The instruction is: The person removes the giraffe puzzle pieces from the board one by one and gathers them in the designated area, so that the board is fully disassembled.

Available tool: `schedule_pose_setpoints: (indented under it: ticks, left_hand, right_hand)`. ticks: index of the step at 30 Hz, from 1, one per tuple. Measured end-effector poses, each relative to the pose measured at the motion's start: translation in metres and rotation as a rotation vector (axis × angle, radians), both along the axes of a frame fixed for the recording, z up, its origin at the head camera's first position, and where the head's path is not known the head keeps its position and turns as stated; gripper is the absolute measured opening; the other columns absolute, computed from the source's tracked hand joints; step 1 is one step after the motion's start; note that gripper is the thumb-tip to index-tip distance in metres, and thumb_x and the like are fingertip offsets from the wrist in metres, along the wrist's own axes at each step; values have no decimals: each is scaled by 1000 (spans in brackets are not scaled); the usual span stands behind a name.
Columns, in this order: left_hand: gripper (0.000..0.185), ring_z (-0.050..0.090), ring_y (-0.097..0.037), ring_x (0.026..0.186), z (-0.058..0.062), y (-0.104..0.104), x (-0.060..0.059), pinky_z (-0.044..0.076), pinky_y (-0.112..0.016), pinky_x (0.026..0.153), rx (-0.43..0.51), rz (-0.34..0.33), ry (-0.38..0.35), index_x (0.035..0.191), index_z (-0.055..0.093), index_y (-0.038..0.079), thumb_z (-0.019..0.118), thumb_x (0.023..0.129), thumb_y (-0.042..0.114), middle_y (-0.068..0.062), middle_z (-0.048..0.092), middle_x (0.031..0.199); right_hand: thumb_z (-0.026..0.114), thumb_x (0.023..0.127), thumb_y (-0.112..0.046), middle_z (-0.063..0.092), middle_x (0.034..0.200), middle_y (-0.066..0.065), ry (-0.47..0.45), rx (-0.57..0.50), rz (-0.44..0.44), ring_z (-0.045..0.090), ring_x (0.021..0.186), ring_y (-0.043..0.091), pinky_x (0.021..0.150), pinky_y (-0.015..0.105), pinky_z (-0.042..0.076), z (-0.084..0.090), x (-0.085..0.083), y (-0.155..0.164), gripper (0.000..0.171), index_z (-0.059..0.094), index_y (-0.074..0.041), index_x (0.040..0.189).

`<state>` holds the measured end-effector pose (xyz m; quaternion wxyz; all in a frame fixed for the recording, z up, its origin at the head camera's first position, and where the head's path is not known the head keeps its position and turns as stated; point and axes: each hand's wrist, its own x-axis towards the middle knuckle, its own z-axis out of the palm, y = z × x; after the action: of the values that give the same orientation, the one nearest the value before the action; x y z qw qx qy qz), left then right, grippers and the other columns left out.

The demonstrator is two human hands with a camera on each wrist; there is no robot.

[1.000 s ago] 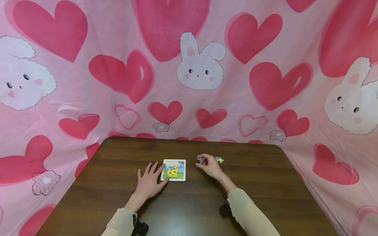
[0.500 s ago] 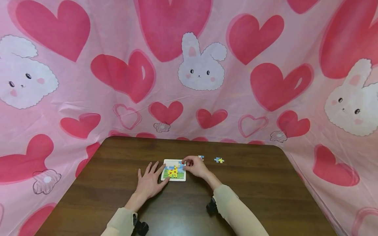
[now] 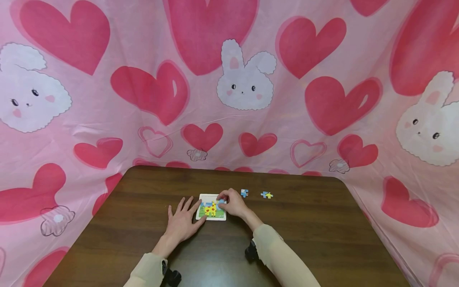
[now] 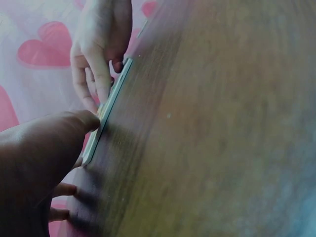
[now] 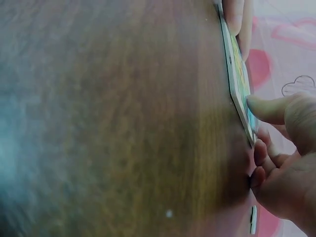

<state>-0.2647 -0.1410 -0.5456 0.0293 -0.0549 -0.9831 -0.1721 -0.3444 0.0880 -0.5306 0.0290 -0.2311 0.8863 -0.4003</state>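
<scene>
A small square white-framed puzzle board (image 3: 211,207) printed with a yellow giraffe on green and blue is seen lying flat near the middle of the dark brown wood-grain table (image 3: 305,235). Its right upper part is pressed by the curled fingertips of the right hand (image 3: 233,202); whether a piece is pinched beneath them cannot be told. The board's left edge is touched by the left hand (image 3: 183,221), laid flat with fingers spread and grip released. Two loose jigsaw-shaped pieces, one blue (image 3: 244,193) and one blue-and-yellow (image 3: 266,195), are seen just right of the board. A pink cloth backdrop (image 3: 107,119) with red hearts and white rabbits is draped behind.
</scene>
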Motion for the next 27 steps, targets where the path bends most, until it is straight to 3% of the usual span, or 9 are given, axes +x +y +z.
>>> schedule_pose_setpoints:
  ticks: [10,15,27]
  left_hand:
    - [73,36,-48,164,2,1,0,18,-89,123,2,2,-9,163,55,23,68,102,61,-19,48,172]
    - [74,35,-49,164,2,1,0,17,-90,123,4,3,-9,163,55,23,68,102,61,-19,47,172]
    - [74,35,-49,164,-1,-1,0,17,-90,123,12,2,-6,164,54,23,67,101,62,-19,47,173]
  right_hand:
    - [85,94,-5,56,111,15,24,-54,-58,51,92,20,81,30,40,-7,5,0,17,76,-5,107]
    - [86,94,-9,60,112,13,23,-18,-88,52,90,16,81,27,43,-8,5,-1,28,75,-2,119]
    - [87,94,-10,59,117,17,14,-42,-87,52,89,17,79,25,44,-6,7,2,31,72,2,118]
